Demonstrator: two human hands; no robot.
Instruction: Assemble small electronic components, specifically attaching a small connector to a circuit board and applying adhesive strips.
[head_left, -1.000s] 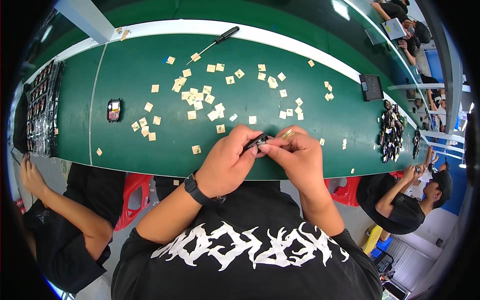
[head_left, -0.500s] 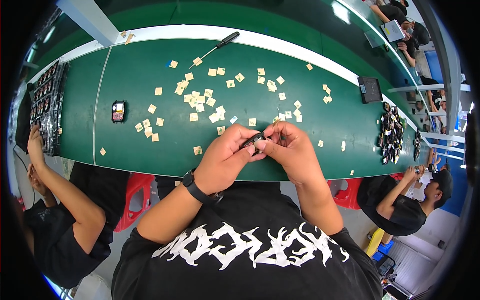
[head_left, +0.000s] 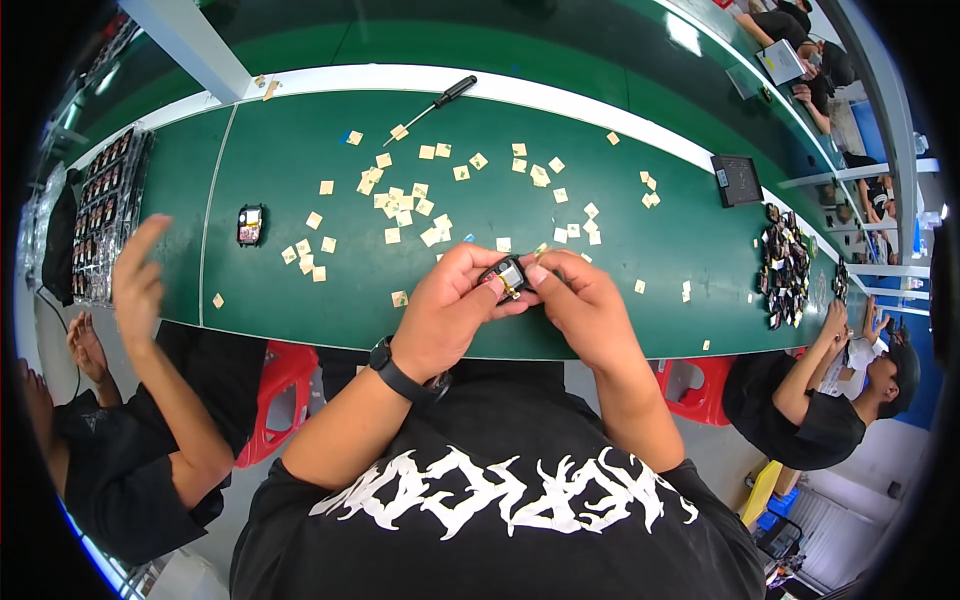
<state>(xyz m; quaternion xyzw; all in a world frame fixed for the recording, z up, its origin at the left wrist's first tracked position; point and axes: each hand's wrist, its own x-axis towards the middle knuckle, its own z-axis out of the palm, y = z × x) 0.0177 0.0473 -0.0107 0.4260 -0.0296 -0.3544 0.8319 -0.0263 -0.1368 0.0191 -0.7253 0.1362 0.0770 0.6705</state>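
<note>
Ok so the left hand (head_left: pixel 440 310) is pinching a small black watch-like device (head_left: pixel 506 271) above the table's near side (head_left: pixel 690 325), right hand (head_left: pixel 588 308) pinching its edge; screwdriver (head_left: pixel 456 91) sits by the table's far edge.

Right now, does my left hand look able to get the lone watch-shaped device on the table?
Probably not: the left hand holds another device. Otherwise the lone watch-shaped device looks reachable, over flat pale squares.

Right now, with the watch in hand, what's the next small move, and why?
Probably lay the pale slip down on the table, with the left hand steadying the watch: the slip juts out at the right hand, and similar pale squares lie scattered there.
</note>
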